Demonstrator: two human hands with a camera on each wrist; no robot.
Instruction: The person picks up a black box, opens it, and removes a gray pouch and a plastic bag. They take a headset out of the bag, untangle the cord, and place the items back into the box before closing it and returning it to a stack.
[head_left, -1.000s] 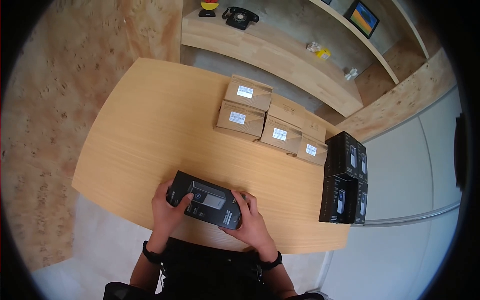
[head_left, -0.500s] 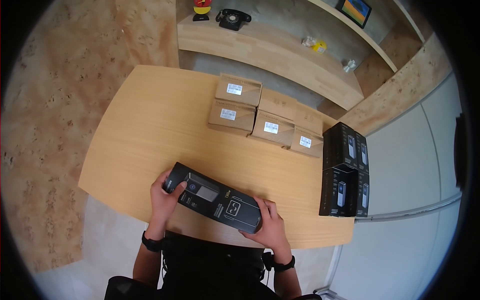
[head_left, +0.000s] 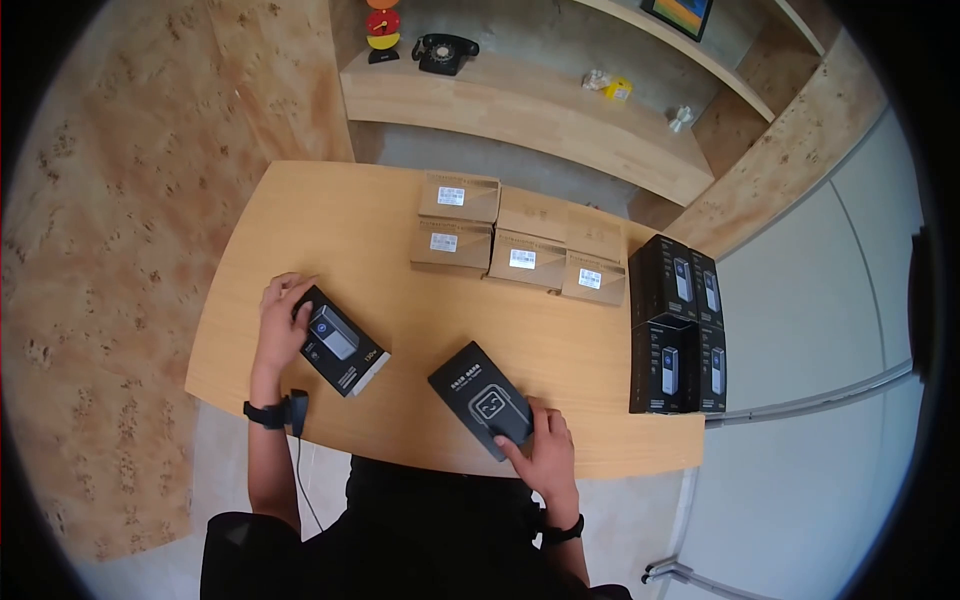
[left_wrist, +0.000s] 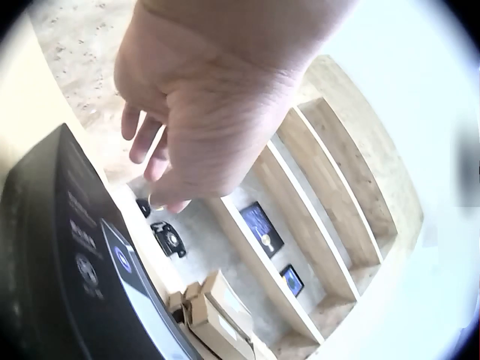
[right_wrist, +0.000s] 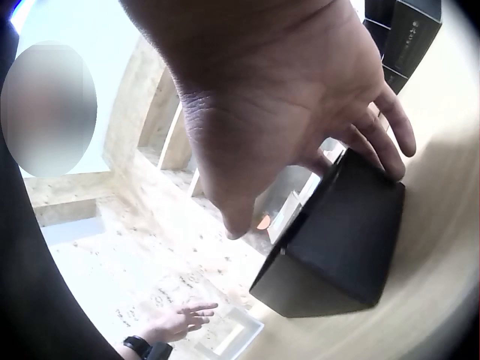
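Observation:
Two black boxes lie apart near the front of the table (head_left: 280, 230) in the head view. On the left, the black printed box (head_left: 330, 350) shows a device picture, "130w" and a pale end. My left hand (head_left: 282, 325) is at its upper left corner; in the left wrist view, that hand's loosely bent fingers hang clear of the box. The other black box (head_left: 475, 390), with a line-drawn emblem, lies by my right hand (head_left: 545, 460). The right wrist view shows those fingertips at its edge, the thumb standing apart from it.
Several brown cardboard boxes (head_left: 525, 257) with white labels stand along the table's back. Stacked black boxes (head_left: 665, 365) occupy the right side. Behind are a wooden shelf (head_left: 540, 120) and a black rotary telephone (head_left: 445, 52). A cable (head_left: 305, 480) hangs from my left wristband.
The long black package has come apart into two pieces. My left hand moved left and away with the printed piece; the emblem piece now lies separately by my right hand.

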